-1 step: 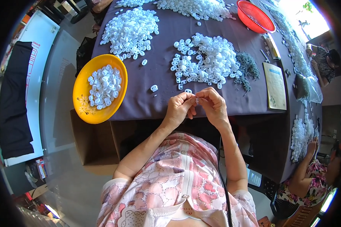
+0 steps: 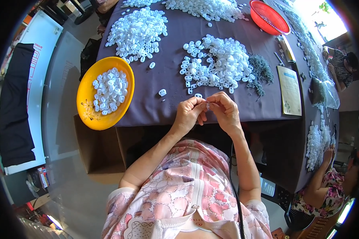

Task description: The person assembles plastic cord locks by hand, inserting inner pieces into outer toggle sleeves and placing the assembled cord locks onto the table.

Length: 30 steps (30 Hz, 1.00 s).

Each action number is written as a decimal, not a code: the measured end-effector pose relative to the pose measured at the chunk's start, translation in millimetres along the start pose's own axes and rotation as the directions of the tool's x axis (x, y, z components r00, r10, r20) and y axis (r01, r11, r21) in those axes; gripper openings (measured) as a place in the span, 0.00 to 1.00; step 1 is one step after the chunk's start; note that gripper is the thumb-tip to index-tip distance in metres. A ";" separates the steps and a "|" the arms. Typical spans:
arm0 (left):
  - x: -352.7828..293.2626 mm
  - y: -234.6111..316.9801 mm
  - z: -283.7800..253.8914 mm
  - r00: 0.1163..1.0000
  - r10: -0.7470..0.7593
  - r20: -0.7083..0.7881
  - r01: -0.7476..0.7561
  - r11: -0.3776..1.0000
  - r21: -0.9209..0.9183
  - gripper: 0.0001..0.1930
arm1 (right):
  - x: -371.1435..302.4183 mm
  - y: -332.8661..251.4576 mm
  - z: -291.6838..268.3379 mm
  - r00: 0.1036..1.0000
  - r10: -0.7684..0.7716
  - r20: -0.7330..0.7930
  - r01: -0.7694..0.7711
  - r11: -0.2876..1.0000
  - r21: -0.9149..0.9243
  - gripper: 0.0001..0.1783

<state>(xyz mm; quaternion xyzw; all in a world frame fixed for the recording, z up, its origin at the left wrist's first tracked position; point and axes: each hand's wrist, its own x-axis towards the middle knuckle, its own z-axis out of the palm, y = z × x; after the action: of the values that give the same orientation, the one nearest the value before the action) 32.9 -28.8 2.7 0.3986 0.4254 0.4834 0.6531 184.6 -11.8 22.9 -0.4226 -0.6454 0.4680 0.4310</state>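
Note:
At the table's front edge, my left hand (image 2: 188,114) and my right hand (image 2: 226,113) meet at the fingertips. Pinched between them is a small white plastic piece (image 2: 208,106), mostly covered by the thumbs and fingers. Just beyond my fingers lies a white oval two-hole piece (image 2: 198,95), and another white piece (image 2: 162,92) rests farther left. A loose heap of white two-hole pieces (image 2: 229,63) spreads ahead of my hands. Touching its right side is a heap of tiny grey-green pieces (image 2: 261,71), too fine to make out singly.
A yellow bowl (image 2: 125,101) holding several white pieces stands at the table's left corner. More white heaps (image 2: 137,34) lie behind. A red basket (image 2: 265,20) sits far right, with a brown booklet (image 2: 290,91) nearer. Two people work along the right side. A cardboard box (image 2: 101,147) stands below.

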 end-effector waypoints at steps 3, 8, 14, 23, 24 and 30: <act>-0.7 -0.7 -0.2 1.000 0.002 0.007 -0.003 1.000 0.028 0.07 | -0.1 0.9 -1.0 0.999 0.039 0.015 -0.039 0.999 0.034 0.08; -1.6 -0.2 1.9 1.000 -0.009 0.006 0.008 0.996 0.084 0.07 | -0.7 1.0 -4.4 0.997 0.064 0.043 -0.063 0.998 -0.014 0.07; -0.8 -0.8 4.5 1.000 -0.025 0.014 0.023 0.990 0.138 0.07 | 7.3 -16.0 -12.9 0.986 0.010 0.164 0.034 0.964 -0.265 0.08; -1.2 9.8 7.3 0.998 -0.058 0.027 0.051 0.977 0.206 0.08 | 13.0 -19.3 -18.8 0.968 0.127 0.216 -0.095 0.984 -0.152 0.08; -0.8 9.2 7.1 0.998 -0.059 0.025 0.053 0.978 0.203 0.08 | 12.5 -16.4 -19.1 0.967 0.130 0.218 -0.097 0.983 -0.153 0.08; 0.4 8.1 6.1 0.998 -0.046 0.030 0.039 0.976 0.214 0.08 | 12.3 -17.2 -19.1 0.965 0.134 0.227 -0.098 0.982 -0.163 0.08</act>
<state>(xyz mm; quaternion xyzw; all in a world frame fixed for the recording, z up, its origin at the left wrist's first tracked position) 36.4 -27.3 12.1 0.4657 0.4718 0.4138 0.6239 197.0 0.9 45.1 -0.4321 -0.6997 0.4898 0.2895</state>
